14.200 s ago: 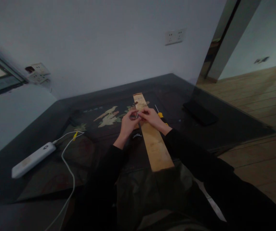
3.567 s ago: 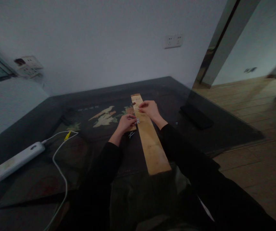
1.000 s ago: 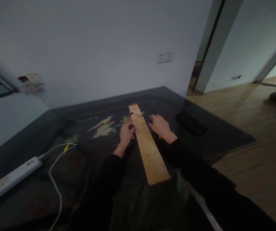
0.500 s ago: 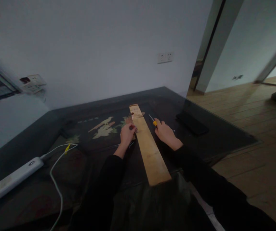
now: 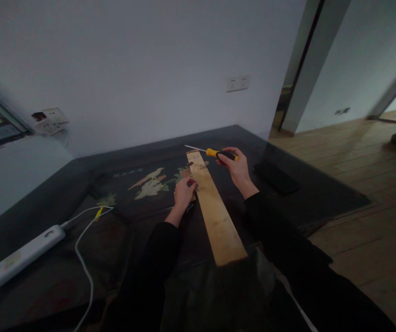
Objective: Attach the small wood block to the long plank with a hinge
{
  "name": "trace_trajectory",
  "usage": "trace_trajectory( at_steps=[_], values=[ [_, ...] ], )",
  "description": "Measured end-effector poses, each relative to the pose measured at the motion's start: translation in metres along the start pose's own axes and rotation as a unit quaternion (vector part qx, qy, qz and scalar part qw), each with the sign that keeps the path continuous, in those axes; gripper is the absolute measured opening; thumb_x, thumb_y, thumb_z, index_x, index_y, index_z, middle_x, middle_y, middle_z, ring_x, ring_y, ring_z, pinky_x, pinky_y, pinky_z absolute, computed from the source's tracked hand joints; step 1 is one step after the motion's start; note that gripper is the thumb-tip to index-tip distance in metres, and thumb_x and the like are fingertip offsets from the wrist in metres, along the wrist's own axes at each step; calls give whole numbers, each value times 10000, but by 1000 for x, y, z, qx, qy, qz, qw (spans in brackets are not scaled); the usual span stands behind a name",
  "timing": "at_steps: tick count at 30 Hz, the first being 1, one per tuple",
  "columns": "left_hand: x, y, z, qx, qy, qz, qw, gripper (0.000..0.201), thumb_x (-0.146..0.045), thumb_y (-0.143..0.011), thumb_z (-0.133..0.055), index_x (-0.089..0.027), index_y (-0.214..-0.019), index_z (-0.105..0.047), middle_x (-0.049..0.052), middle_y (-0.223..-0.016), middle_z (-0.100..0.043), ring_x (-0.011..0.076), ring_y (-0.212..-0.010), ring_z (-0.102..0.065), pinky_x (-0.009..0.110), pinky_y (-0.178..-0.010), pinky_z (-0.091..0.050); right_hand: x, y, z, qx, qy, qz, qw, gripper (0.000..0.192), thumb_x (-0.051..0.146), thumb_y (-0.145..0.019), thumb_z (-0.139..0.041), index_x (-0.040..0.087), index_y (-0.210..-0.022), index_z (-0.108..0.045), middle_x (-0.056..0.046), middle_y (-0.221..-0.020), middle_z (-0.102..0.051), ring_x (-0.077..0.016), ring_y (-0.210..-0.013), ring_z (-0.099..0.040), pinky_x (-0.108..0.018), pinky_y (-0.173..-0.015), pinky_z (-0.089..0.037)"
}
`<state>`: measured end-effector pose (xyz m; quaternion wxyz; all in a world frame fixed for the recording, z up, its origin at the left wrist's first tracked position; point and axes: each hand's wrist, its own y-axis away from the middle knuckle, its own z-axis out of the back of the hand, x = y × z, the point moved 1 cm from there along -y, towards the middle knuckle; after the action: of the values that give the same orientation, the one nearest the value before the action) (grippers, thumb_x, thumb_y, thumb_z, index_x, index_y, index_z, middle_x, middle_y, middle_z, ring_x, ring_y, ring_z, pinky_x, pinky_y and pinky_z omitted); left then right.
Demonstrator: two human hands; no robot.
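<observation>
A long, narrow wooden board point(image 5: 215, 216) lies lengthwise on the dark table, its near end at the table's front edge. My right hand point(image 5: 237, 168) is closed around the yellow and black handle of a screwdriver point(image 5: 212, 152). The shaft points left, above the board's far end. At the board's left edge, my left hand point(image 5: 185, 191) has thumb and fingers pinched together; what sits between them is too small to make out. Beside that wrist, small thin metal pieces point(image 5: 191, 205) lie on the table, too blurred to name.
A white power strip point(image 5: 23, 259) with a pale cable point(image 5: 86, 272) lies at the left. Right of my right hand is a flat black object point(image 5: 276, 178). The dark table point(image 5: 322, 189) has bird and flower pictures on its top and meets a wall with sockets point(image 5: 237, 83).
My right hand has risen and turned the screwdriver, so the shaft now points left over the board's far end instead of lying beside its right edge. My left hand stays nearly still.
</observation>
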<state>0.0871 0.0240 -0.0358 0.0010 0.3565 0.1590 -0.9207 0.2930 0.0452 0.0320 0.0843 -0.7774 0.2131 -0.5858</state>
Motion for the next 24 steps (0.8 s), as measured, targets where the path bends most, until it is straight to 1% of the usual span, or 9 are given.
trace_trajectory(
  at_steps=[2, 4, 7, 9, 13, 18, 22, 24],
  values=[
    [0, 0, 0, -5, -1, -11, 1000, 80, -260, -855, -638, -217, -861, -706, 42, -959, -731, 206, -955, -649, 295, -853, -469, -1, 1, 2, -28, -27, 2, 999, 457, 418, -609, -816, 196, -932, -582, 11, -836, -643, -115, -662, -640, -280, -664, -572],
    [0, 1, 1, -7, -3, -19, 1000, 82, -253, -860, -632, -213, -865, -704, 46, -954, -730, 208, -948, -647, 295, -834, -471, -2, 0, 4, -51, -36, 8, 998, 455, 463, -633, -793, 194, -929, -576, 6, -848, -639, -115, -671, -633, -277, -656, -574],
    [-2, 2, 1, 1, -8, -16, 1000, 95, -259, -872, -619, -217, -879, -703, 46, -954, -727, 204, -925, -649, 288, -797, -475, -3, -2, 9, -72, -7, 24, 997, 454, 541, -692, -735, 205, -930, -542, 3, -851, -633, -125, -666, -632, -287, -630, -579],
    [-3, 3, 2, 5, -13, -16, 1000, 99, -260, -877, -613, -219, -888, -702, 46, -955, -725, 201, -924, -649, 288, -813, -474, -4, -2, 11, -77, 24, 37, 996, 455, 566, -715, -713, 214, -925, -514, 11, -832, -620, -130, -645, -628, -290, -593, -575],
    [-5, 4, 3, 0, -19, -33, 999, 89, -227, -871, -613, -208, -876, -700, 48, -941, -721, 204, -939, -643, 296, -863, -464, -6, -1, 14, -75, 76, 44, 993, 426, 571, -749, -675, 224, -899, -479, 30, -762, -594, -126, -556, -598, -289, -530, -549],
    [-7, 4, 4, 1, -14, -33, 999, 75, -211, -857, -629, -200, -864, -702, 51, -919, -721, 207, -925, -644, 295, -853, -462, -2, 2, 13, -51, 102, 58, 992, 375, 529, -749, -666, 227, -852, -468, 50, -676, -567, -119, -480, -557, -270, -462, -487],
    [-6, 4, 4, -1, -15, -11, 1000, 92, -240, -866, -627, -208, -890, -711, 55, -982, -732, 215, -962, -650, 300, -858, -465, 0, 4, 12, -34, 117, 58, 991, 363, 528, -762, -649, 229, -865, -472, 49, -686, -572, -114, -494, -564, -261, -477, -484],
    [-6, 4, 4, 0, -11, -2, 1000, 95, -250, -867, -630, -215, -898, -712, 50, -978, -736, 212, -954, -657, 297, -851, -470, 0, 5, 12, -29, 121, 53, 991, 370, 537, -762, -644, 230, -876, -471, 49, -695, -574, -114, -501, -571, -264, -490, -492]
  ],
)
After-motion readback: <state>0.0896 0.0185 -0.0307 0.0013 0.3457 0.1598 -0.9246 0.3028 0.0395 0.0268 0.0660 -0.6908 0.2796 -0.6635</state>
